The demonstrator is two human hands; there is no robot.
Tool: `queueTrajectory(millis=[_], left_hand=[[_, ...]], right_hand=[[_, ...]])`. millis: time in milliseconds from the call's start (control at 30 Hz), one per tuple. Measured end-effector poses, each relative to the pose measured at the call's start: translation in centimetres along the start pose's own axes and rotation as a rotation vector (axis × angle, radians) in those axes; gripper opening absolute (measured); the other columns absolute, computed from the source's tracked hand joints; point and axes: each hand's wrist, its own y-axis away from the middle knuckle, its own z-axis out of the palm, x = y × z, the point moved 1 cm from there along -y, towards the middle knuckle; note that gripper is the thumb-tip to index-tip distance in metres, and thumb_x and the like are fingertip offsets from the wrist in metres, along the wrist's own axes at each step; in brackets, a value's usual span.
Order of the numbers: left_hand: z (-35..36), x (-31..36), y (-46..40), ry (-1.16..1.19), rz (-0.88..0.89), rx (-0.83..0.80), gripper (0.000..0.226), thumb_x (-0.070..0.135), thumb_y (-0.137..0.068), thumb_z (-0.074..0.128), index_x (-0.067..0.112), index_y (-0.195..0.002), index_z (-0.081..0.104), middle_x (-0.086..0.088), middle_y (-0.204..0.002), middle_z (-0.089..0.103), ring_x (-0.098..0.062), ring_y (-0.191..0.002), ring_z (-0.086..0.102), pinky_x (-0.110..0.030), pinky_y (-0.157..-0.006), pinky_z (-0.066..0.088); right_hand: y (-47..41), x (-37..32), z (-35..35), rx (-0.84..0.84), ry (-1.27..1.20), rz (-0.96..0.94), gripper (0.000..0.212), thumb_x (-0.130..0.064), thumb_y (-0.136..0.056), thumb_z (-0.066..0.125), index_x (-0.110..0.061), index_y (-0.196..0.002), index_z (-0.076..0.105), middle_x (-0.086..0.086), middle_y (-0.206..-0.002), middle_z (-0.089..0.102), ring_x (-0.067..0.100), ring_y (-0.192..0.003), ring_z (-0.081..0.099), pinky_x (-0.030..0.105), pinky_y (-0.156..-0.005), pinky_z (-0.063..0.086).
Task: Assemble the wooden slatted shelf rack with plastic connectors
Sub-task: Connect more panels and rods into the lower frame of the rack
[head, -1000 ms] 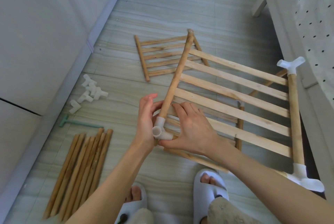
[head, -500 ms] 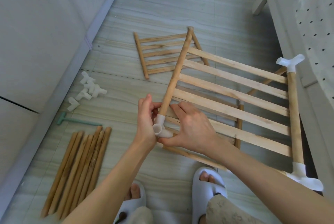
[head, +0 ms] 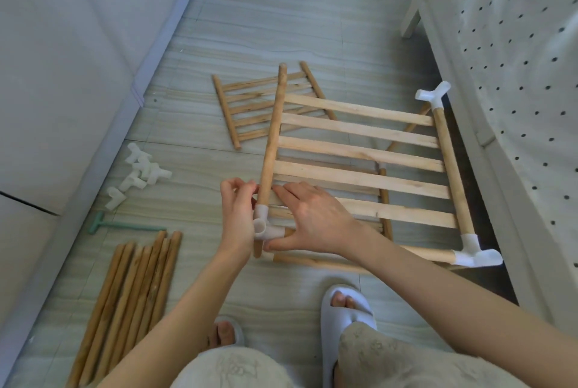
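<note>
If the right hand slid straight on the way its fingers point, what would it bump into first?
Probably the upright wooden rail of the slatted panel. The right hand lies on the slats, its fingers pointing left and nearly touching that rail; the left hand is just beyond.

Left hand [head: 237, 215] has its fingers curled, pinching; right hand [head: 312, 221] lies flat, fingers spread.

White slippers [head: 347, 309] on striped floor tiles [head: 281, 12], beside what may be a dotted bedcover [head: 516, 43].
</note>
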Motion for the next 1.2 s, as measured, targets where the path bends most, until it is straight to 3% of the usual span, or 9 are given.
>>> queueTrajectory(millis=[167, 333, 433, 533, 667, 833, 933, 1033, 1200], left_hand=[[-0.8, 0.1, 1.1, -0.255, 0.103, -0.099, 0.013, 0.015, -0.094, 0.050, 0.012, -0.103, 0.042, 0.006, -0.076, 0.051, 0.013, -0.056, 0.050, -0.007, -0.057, 0.040], [-0.8, -0.2, 2.0, -0.482, 0.185, -0.200, 0.025, 0.021, -0.091, 0.059, 0.018, -0.103, 0.038, -0.002, -0.072, 0.054, -0.017, -0.071, 0.052, -0.019, -0.066, 0.039], [-0.3, -0.5, 2.7, -0.674, 0.285, -0.283, 0.043, 0.020, -0.088, 0.061, 0.038, -0.117, 0.034, 0.003, -0.064, 0.056, -0.010, -0.062, 0.055, -0.009, -0.055, 0.038], [0.6, -0.6, 3.2, -0.924, 0.389, -0.449, 0.042, 0.018, -0.088, 0.054, 0.038, -0.125, 0.050, 0.010, -0.058, 0.054, -0.001, -0.059, 0.052, -0.023, -0.062, 0.040], [0.5, -0.7, 4.0, -1.323, 0.676, -0.404, 0.022, 0.034, -0.093, 0.045, 0.028, -0.107, 0.060, 0.003, -0.094, 0.063, -0.021, -0.096, 0.054, -0.033, -0.079, 0.042], [-0.6, 1.0, 4.4, -1.497, 0.977, -0.489, 0.051, 0.057, -0.089, 0.024, 0.030, -0.105, 0.064, -0.006, -0.108, 0.050, -0.029, -0.107, 0.047, -0.038, -0.085, 0.037], [-0.5, 1.5, 3.9, -1.591, 0.999, -0.656, 0.042, 0.061, -0.088, 0.042, 0.033, -0.114, 0.059, -0.003, -0.138, 0.038, -0.025, -0.139, 0.019, -0.047, -0.113, 0.004], [-0.1, 1.7, 3.4, -1.609, 0.977, -0.749, 0.044, 0.063, -0.085, 0.046, 0.033, -0.116, 0.054, 0.007, -0.123, 0.042, -0.017, -0.134, 0.021, -0.048, -0.111, -0.016], [2.5, 1.1, 4.3, -1.642, 1.083, -0.664, 0.051, 0.070, -0.078, 0.045, 0.028, -0.105, 0.058, 0.006, -0.106, 0.048, -0.018, -0.113, 0.038, -0.037, -0.100, 0.020]], right_hand=[[2.6, 0.9, 0.2, -0.033, 0.017, -0.019, 0.095, -0.069, -0.074, 0.057, -0.018, -0.148, 0.025, 0.002, -0.153, 0.028, 0.021, -0.138, 0.028, 0.035, -0.112, 0.020], [6.8, 2.9, -0.2, -0.038, 0.012, 0.014, 0.082, -0.064, -0.078, 0.056, -0.026, -0.146, 0.030, -0.002, -0.154, 0.026, 0.016, -0.141, 0.022, 0.034, -0.114, 0.012], [8.9, 4.2, -0.6, -0.079, 0.075, 0.127, 0.090, -0.071, -0.073, 0.055, -0.028, -0.147, 0.025, -0.004, -0.157, 0.018, 0.015, -0.144, 0.013, 0.040, -0.116, 0.005], [10.8, 5.0, -0.9, -0.092, 0.105, 0.245, 0.094, -0.077, -0.069, 0.052, -0.032, -0.146, 0.023, -0.005, -0.157, 0.014, 0.017, -0.144, 0.008, 0.045, -0.117, 0.005], [12.8, 6.1, -1.6, -0.102, 0.026, 0.276, 0.082, -0.068, -0.074, 0.057, -0.036, -0.145, 0.028, -0.008, -0.157, 0.015, 0.014, -0.144, 0.014, 0.039, -0.114, 0.022], [14.1, 8.6, -2.4, -0.076, -0.192, 0.291, 0.067, -0.046, -0.082, 0.063, -0.029, -0.142, 0.038, -0.008, -0.156, 0.019, 0.013, -0.143, 0.017, 0.037, -0.117, 0.018], [14.1, 9.7, -2.2, -0.066, -0.245, 0.233, 0.068, -0.040, -0.084, 0.063, -0.022, -0.143, 0.035, -0.007, -0.155, 0.019, 0.008, -0.144, 0.009, 0.025, -0.115, -0.004], [13.7, 10.6, -2.2, -0.080, -0.241, 0.240, 0.069, -0.042, -0.083, 0.062, -0.021, -0.143, 0.035, -0.006, -0.155, 0.018, 0.008, -0.144, 0.008, 0.027, -0.115, -0.006], [13.1, 12.3, -3.6, -0.051, -0.206, 0.458, 0.069, -0.038, -0.084, 0.065, -0.024, -0.144, 0.036, -0.001, -0.156, 0.019, 0.019, -0.144, 0.015, 0.035, -0.117, 0.012]])
